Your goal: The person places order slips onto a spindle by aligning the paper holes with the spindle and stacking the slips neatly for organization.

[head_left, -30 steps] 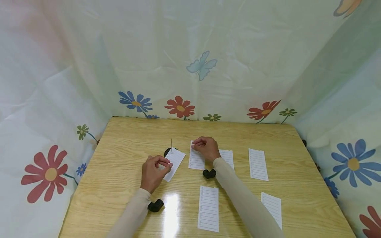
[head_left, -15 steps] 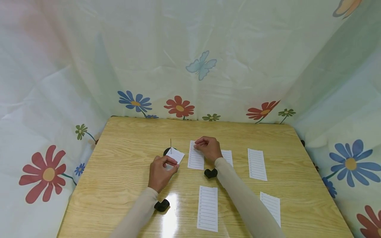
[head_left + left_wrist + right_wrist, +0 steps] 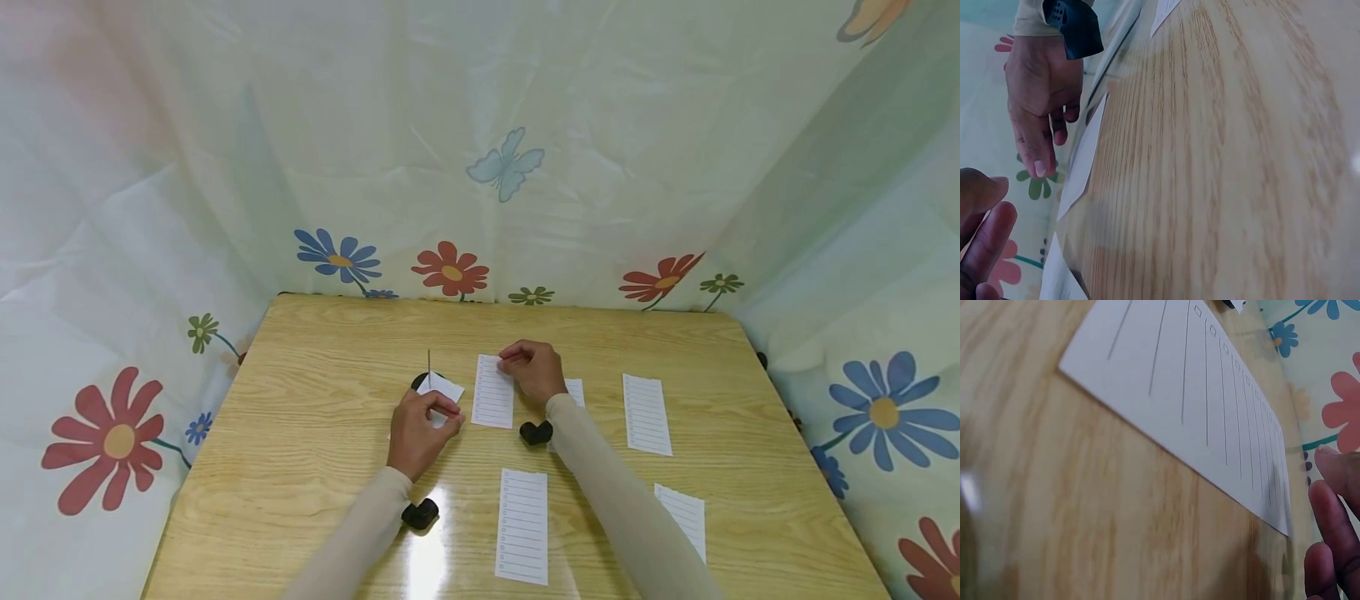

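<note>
A thin upright spike (image 3: 429, 364) on a black round base (image 3: 419, 380) passes through a white paper slip (image 3: 447, 386). My left hand (image 3: 420, 433) is just in front of it and covers part of the slip. Its thumb and index finger are bent towards each other, with nothing visible between them. To the right lies a lined sheet with checkboxes (image 3: 492, 400), flat on the table. Over that sheet's upper right edge hovers my right hand (image 3: 536, 371), fingers loosely bent and holding nothing; the right wrist view shows its fingers (image 3: 1332, 519) apart from the sheet.
Another lined sheet (image 3: 576, 390) is partly hidden behind the right wrist. More sheets lie at the right (image 3: 647, 412), at the front middle (image 3: 522, 525) and beside the right forearm (image 3: 684, 521). A flowered curtain (image 3: 510, 167) surrounds the wooden table (image 3: 300, 375).
My left hand has moved right and now covers more of the slip on the spike. The right hand has shifted slightly right and back, exposing more of the lined sheet.
</note>
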`<act>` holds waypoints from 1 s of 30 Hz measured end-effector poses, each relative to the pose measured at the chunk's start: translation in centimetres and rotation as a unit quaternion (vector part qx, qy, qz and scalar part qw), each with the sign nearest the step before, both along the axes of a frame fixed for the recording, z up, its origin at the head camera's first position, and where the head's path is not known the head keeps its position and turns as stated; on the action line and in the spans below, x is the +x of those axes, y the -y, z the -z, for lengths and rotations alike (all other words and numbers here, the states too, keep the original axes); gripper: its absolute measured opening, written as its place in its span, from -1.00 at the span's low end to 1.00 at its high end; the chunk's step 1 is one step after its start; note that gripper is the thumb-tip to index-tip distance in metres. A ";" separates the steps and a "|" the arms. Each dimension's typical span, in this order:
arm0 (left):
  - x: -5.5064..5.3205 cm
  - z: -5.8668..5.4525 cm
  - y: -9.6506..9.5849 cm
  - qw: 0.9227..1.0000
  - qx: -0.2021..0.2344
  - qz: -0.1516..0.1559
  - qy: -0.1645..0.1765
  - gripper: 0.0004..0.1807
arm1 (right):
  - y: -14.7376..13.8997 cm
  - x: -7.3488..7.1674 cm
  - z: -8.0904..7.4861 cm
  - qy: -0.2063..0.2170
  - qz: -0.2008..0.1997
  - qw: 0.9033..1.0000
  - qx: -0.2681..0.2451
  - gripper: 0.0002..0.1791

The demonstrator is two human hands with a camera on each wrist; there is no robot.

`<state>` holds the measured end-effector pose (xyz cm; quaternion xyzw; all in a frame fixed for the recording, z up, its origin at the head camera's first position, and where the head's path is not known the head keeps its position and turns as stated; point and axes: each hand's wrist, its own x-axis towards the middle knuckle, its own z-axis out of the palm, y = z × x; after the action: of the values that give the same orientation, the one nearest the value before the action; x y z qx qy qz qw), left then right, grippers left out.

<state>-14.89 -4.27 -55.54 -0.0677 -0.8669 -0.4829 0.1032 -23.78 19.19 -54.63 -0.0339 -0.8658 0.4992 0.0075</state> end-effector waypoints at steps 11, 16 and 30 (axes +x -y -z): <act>-0.3 0.3 -1.2 0.999 -0.034 0.009 -0.003 -0.83 | -0.7 -0.3 -0.1 -0.008 0.011 1.000 0.020 -0.86; -0.5 0.5 -1.8 0.998 -0.059 0.022 0.000 -0.85 | -0.9 -0.5 0.1 -0.006 0.024 0.999 0.037 -0.87; -1.1 0.9 -2.6 0.995 -0.092 0.036 0.010 -0.85 | -1.1 -1.1 0.7 0.009 0.024 0.998 0.057 -0.86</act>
<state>-16.02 -1.69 -56.48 -0.1033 -0.9056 -0.4052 0.0704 -24.83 20.26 -55.36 -0.0585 -0.8919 0.4483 0.0135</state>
